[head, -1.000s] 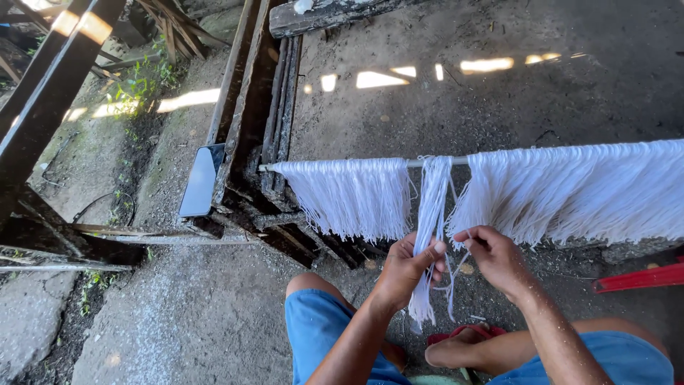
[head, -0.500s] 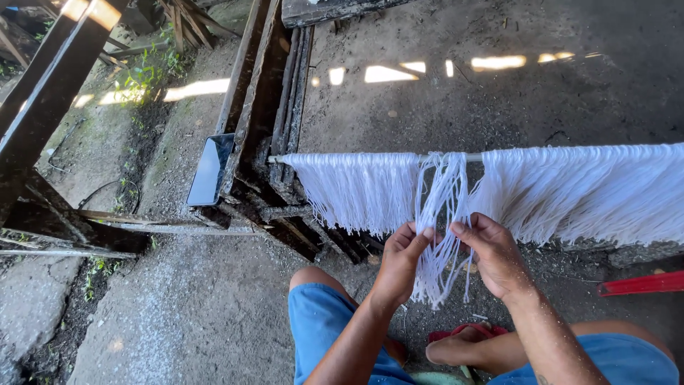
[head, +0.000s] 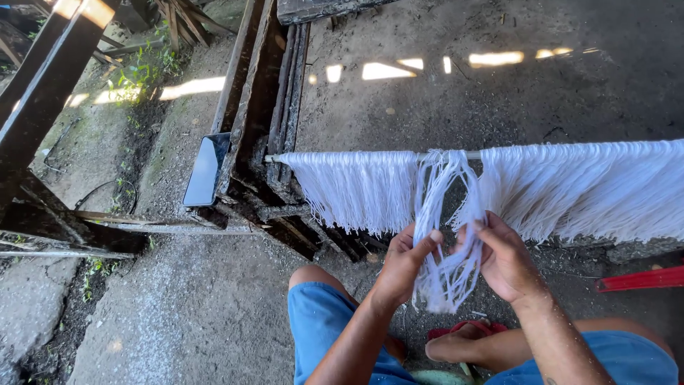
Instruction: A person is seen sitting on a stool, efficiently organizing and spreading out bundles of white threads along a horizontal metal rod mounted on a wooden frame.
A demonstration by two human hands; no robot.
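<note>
A thin horizontal rod (head: 447, 155) carries a long fringe of white threads (head: 584, 187). One loose bunch of white threads (head: 445, 235) hangs from the rod's middle, spread apart between both hands. My left hand (head: 405, 264) pinches the left side of the bunch with thumb and fingers. My right hand (head: 503, 258) grips its right side. The bunch's lower ends dangle below my hands, above my bare foot (head: 456, 344). I sit in blue shorts (head: 328, 335).
A dark phone (head: 206, 170) leans against a weathered wooden frame (head: 263, 121) at the rod's left end. A red object (head: 641, 279) lies at right. The ground is dirt and concrete (head: 178, 314), with wooden beams (head: 43, 107) at left.
The hands have lifted the middle bunch and pulled its threads apart, so it now fans wider between them. The view has shifted slightly closer.
</note>
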